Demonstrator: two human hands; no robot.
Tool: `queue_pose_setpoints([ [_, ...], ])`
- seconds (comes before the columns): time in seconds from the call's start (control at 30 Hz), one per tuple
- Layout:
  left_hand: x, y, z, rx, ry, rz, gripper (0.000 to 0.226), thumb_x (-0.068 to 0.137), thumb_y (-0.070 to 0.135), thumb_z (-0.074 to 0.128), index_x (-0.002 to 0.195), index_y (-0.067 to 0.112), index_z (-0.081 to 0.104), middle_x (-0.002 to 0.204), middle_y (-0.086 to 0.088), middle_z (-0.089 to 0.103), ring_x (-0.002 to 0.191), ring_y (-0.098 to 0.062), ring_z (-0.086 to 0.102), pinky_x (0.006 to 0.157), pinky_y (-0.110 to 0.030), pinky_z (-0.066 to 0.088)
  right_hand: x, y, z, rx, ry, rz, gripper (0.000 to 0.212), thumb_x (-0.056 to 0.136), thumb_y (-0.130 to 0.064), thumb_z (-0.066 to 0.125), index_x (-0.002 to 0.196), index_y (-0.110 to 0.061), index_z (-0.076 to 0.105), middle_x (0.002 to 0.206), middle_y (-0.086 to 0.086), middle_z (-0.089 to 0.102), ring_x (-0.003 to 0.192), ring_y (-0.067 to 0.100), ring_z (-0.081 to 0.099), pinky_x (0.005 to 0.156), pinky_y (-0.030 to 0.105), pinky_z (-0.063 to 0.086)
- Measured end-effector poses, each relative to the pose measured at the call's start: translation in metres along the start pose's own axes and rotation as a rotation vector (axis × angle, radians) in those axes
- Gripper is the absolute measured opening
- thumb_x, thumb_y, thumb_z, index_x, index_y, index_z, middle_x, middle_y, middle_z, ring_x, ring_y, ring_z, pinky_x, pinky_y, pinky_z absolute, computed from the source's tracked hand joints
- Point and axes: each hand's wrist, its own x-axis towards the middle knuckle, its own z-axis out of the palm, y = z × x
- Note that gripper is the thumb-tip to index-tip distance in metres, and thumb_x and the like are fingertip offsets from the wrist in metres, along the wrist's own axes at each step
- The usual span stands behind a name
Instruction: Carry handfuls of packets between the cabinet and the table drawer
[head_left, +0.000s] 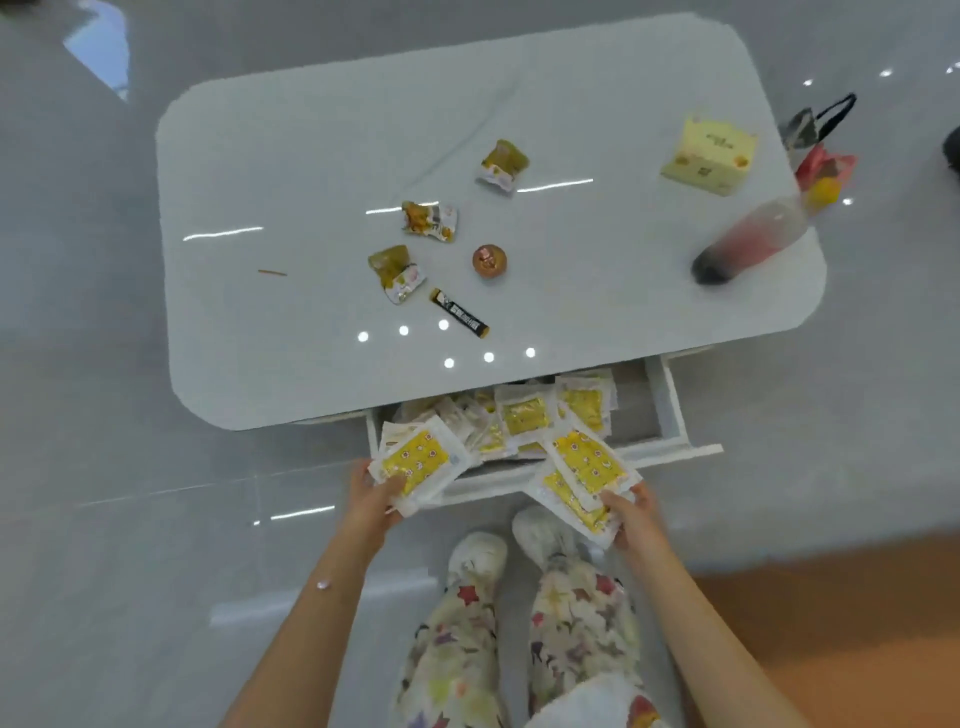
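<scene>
**Both hands holding yellow sachets at an open drawer**

The left hand (375, 498) grips a stack of yellow sachets (415, 462), which fans up and to the right of its fingers. The right hand (631, 512) pinches a second bundle of sachets (584, 470), lying up and to the left of its thumb. Just beyond both hands, the open drawer (670, 415) holds more sachets.

A glossy white desk with rounded corners (291, 171) stands on a pale grey, polished tile floor (78, 364) that mirrors ceiling lights as bright dots and streaks. At lower right the floor gives way to an orange-brown surface (841, 623), possibly wood or a mat; blur hides its texture.
</scene>
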Motion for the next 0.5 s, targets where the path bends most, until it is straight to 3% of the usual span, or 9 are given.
queue_pose_setpoints([
  [0.07, 0.049, -0.017, 0.007, -0.046, 0.047, -0.028, 0.036, 0.091, 0.002, 0.059, 0.117, 0.018, 0.040, 0.120, -0.014, 0.056, 0.089, -0.024, 0.061, 0.069, -0.038, 0.052, 0.058, 0.004, 0.018, -0.019, -0.026, 0.003, 0.030, 0.090, 0.002, 0.057, 0.113, -0.017, 0.054, 0.107, 0.010, 0.067, 0.081, 0.019, 0.067, 0.057, 0.028, 0.055],
  [0.23, 0.141, -0.056, 0.026, -0.115, 0.172, 0.038, 0.037, 0.093, 0.000, 0.054, 0.124, 0.013, 0.039, 0.118, -0.008, 0.054, 0.096, -0.023, 0.059, 0.058, -0.033, 0.052, 0.173, 0.019, 0.065, -0.092, -0.134, -0.044, 0.040, 0.088, 0.001, 0.060, 0.118, -0.024, 0.052, 0.119, 0.004, 0.063, 0.104, 0.023, 0.063, 0.089, 0.044, 0.051],
  [0.3, 0.167, -0.067, 0.028, -0.124, 0.186, 0.076, 0.034, 0.092, 0.001, 0.054, 0.122, 0.012, 0.041, 0.117, -0.010, 0.055, 0.098, -0.027, 0.061, 0.057, -0.038, 0.057, 0.202, 0.025, 0.082, -0.159, -0.148, -0.052, 0.040, 0.087, 0.001, 0.062, 0.116, -0.024, 0.051, 0.119, 0.004, 0.063, 0.106, 0.023, 0.062, 0.092, 0.044, 0.051],
  [0.4, 0.191, -0.076, 0.032, -0.101, 0.190, 0.094, 0.031, 0.093, 0.004, 0.054, 0.118, 0.017, 0.041, 0.117, -0.009, 0.057, 0.105, -0.030, 0.061, 0.076, -0.054, 0.056, 0.228, 0.036, 0.105, -0.260, -0.182, -0.085, 0.035, 0.086, 0.000, 0.062, 0.112, -0.021, 0.051, 0.115, 0.004, 0.064, 0.105, 0.022, 0.062, 0.086, 0.036, 0.052],
  [0.5, 0.204, -0.082, 0.036, -0.044, 0.277, 0.125, 0.030, 0.091, 0.003, 0.056, 0.114, 0.018, 0.045, 0.106, 0.000, 0.060, 0.107, -0.027, 0.060, 0.088, -0.050, 0.053, 0.239, 0.050, 0.117, -0.346, -0.210, -0.126, 0.038, 0.087, 0.001, 0.061, 0.118, -0.017, 0.050, 0.115, 0.004, 0.063, 0.107, 0.020, 0.061, 0.089, 0.032, 0.049],
])
